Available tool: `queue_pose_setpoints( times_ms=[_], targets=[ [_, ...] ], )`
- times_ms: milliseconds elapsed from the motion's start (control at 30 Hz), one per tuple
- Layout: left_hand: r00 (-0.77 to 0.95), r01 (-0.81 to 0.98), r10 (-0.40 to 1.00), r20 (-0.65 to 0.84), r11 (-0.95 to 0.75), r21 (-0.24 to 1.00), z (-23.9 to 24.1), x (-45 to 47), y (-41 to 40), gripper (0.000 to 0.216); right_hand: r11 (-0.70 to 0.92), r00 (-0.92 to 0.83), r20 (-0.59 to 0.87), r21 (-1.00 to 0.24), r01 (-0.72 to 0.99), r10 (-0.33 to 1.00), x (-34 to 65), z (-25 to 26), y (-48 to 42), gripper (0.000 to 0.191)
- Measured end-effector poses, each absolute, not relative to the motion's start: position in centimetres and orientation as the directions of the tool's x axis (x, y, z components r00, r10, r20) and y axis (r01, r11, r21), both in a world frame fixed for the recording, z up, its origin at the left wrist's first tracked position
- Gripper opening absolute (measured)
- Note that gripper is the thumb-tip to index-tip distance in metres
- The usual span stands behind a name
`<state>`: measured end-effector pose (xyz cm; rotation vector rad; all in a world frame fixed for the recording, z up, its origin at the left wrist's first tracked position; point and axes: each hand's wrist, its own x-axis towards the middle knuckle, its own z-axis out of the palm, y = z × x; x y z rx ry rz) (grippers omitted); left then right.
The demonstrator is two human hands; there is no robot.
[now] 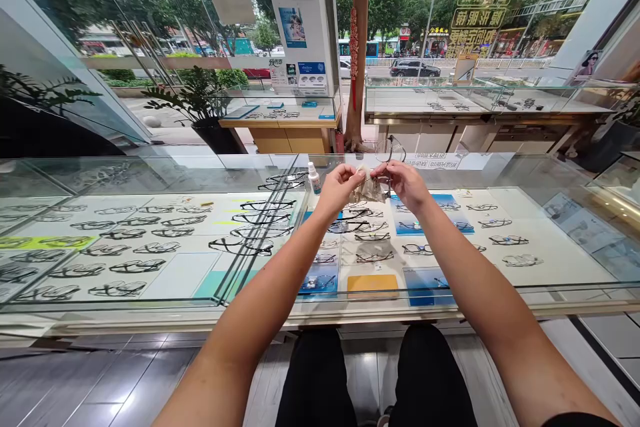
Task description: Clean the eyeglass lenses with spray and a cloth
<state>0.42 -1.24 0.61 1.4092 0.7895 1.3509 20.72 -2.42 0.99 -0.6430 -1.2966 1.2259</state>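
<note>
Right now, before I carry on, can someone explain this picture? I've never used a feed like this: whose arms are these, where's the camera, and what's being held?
There is no machine here. The one picture comes from a camera worn on a person's head, looking forward and down, so the two bare arms are that person's own. They sit at a glass display counter with rows of eyeglass frames inside. The left hand and right hand together pinch a small crumpled cloth; a pair of glasses rises above the right hand. A small dropper bottle stands on the glass beside the left hand.
</note>
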Motion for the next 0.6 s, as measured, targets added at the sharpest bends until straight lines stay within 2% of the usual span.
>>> queue_pose_setpoints(
  times_ms=[267,600],
  targets=[
    [0.239,-0.111,0.911,0.336,-0.318,0.941,0.6,0.33,-1.41,0.054,0.328,-0.143,0.393,-0.882,-0.339,0.909,20.69,1.24,-2.6,0.026],
    [0.265,-0.097,0.918,0.297,-0.28,0.955,0.77,0.29,-1.74,0.059,0.258,-0.125,0.341,-0.864,-0.433,0.932,20.81,1.7,-3.14,0.025]
  ],
)
